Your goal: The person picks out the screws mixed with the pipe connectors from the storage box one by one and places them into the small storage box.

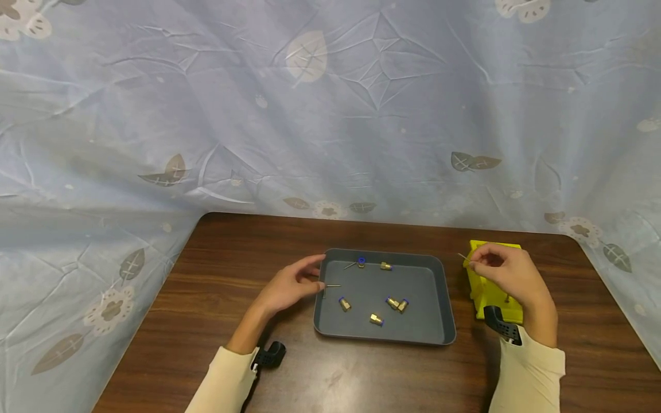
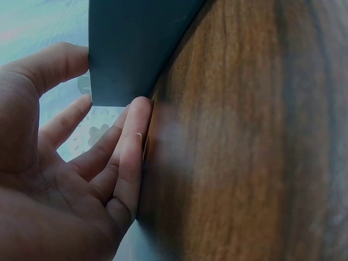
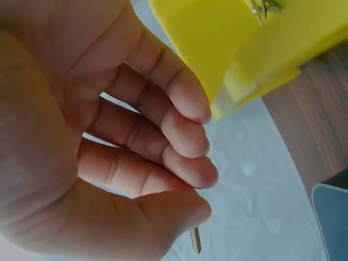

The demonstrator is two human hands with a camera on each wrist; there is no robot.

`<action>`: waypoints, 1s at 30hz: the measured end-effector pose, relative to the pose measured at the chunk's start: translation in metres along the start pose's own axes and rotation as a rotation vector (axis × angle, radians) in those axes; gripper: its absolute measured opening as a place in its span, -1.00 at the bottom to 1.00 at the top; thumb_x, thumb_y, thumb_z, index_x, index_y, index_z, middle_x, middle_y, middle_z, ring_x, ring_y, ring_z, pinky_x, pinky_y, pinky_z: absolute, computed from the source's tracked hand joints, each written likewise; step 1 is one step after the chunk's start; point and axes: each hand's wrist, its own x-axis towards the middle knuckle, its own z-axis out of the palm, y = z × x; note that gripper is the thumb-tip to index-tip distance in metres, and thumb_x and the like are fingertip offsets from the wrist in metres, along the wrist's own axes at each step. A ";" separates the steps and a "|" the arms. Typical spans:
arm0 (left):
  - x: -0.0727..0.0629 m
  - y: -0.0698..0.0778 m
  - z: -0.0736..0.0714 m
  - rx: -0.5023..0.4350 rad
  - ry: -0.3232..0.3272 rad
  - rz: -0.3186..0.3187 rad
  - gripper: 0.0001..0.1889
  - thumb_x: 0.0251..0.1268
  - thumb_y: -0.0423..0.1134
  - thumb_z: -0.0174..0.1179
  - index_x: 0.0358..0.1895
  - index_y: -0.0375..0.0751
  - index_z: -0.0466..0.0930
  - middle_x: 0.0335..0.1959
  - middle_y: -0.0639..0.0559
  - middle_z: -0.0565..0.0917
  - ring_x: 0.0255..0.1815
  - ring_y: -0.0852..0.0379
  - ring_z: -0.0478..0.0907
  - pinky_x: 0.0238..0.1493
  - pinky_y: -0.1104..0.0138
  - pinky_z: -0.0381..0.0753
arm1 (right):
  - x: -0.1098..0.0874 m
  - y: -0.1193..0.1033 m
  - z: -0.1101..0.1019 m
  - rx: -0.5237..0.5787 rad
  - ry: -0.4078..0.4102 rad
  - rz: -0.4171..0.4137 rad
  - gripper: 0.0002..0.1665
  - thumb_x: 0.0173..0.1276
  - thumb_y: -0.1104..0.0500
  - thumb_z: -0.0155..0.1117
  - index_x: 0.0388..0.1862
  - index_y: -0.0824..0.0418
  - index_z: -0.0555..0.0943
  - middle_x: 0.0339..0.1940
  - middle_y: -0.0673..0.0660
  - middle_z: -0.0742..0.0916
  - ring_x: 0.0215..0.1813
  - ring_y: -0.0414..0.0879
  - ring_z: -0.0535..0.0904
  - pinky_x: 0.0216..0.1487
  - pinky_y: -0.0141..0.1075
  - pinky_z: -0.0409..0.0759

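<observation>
My right hand (image 1: 508, 275) pinches a thin screw (image 3: 195, 240) between thumb and fingertips; its threaded end sticks out past the thumb. The hand is over a yellow bin (image 1: 480, 292) on the right. My left hand (image 1: 290, 285) is at the left side of a grey tray (image 1: 382, 338), its thumb (image 2: 68, 60) at the rim and its other fingers loosely extended along the outside. Inside the tray lie several brass push-in fittings with blue collars, among them one fitting (image 1: 345, 304) near the left hand, and loose screws, including a screw (image 1: 333, 285) by the left thumb.
The bin holds a few screws (image 3: 263, 10). Tray and bin stand on a dark wood table (image 1: 258, 241), with a wooden gap between them. A patterned pale cloth (image 1: 330, 143) hangs behind the table's back edge. A black camera mount (image 1: 271, 354) is on the left wrist.
</observation>
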 end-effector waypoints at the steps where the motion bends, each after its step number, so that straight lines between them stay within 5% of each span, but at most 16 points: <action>1: 0.000 0.000 0.000 0.000 -0.001 0.000 -0.27 0.46 -0.17 0.47 0.66 0.02 0.48 0.25 -0.16 0.74 -0.03 0.03 0.72 0.08 0.09 0.63 | -0.001 0.001 -0.001 -0.008 0.008 0.001 -0.93 0.41 0.30 0.55 -0.18 0.25 0.79 -0.35 0.03 0.73 -0.32 -0.19 0.58 -0.30 -0.41 0.53; 30: 0.000 0.000 0.000 -0.004 0.002 -0.002 -0.26 0.45 -0.18 0.48 0.66 -0.01 0.47 0.25 -0.17 0.74 -0.04 0.04 0.71 0.05 0.12 0.62 | -0.022 0.028 -0.026 -0.137 0.126 0.142 -0.84 0.48 0.17 0.53 -0.13 0.27 0.80 -0.30 0.06 0.77 -0.32 -0.25 0.55 -0.33 -0.39 0.49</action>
